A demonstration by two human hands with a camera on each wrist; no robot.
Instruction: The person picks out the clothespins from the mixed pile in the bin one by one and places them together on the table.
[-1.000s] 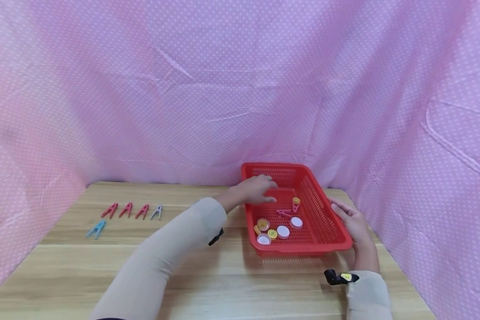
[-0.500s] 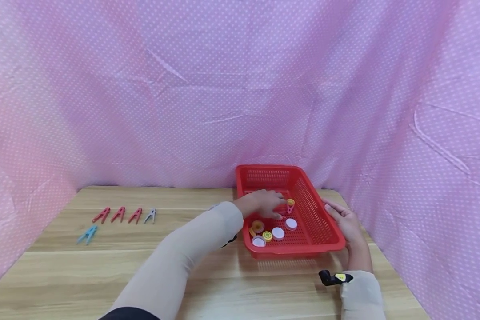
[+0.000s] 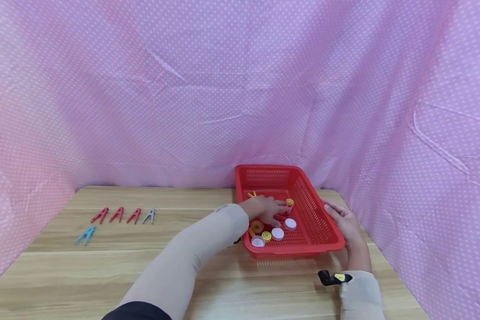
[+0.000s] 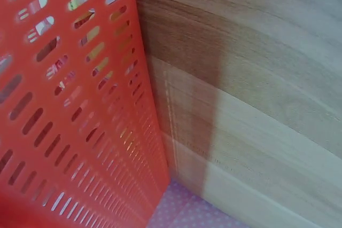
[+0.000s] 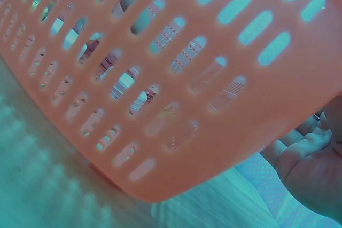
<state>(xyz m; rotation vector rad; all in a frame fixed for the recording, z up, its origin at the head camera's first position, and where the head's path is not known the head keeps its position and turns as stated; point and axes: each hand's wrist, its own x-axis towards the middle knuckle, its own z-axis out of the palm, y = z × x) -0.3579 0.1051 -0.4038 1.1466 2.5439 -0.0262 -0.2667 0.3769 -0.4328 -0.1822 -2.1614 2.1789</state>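
from my end, i see the left hand down inside the red basket, its fingers spread and the thumb well apart from them, over a pink clothespin on the basket's floor; i cannot tell whether it touches it. the right hand grips the basket's right rim, thumb and fingers closed about the edge. the basket is at the right of the wooden counter. near the left hand's thumb are two white caps, with a yellow cap just beside the nearer one and a white-centred cap in the near left corner. an amber round piece lies by the left wall, a small yellow round piece beyond the fingertips, and a yellow clip behind the wrist. out on the left of the counter, three red clothespins and a grey clothespin make a row, with a blue clothespin in front. my left wrist view shows mostly the basket's slotted wall.
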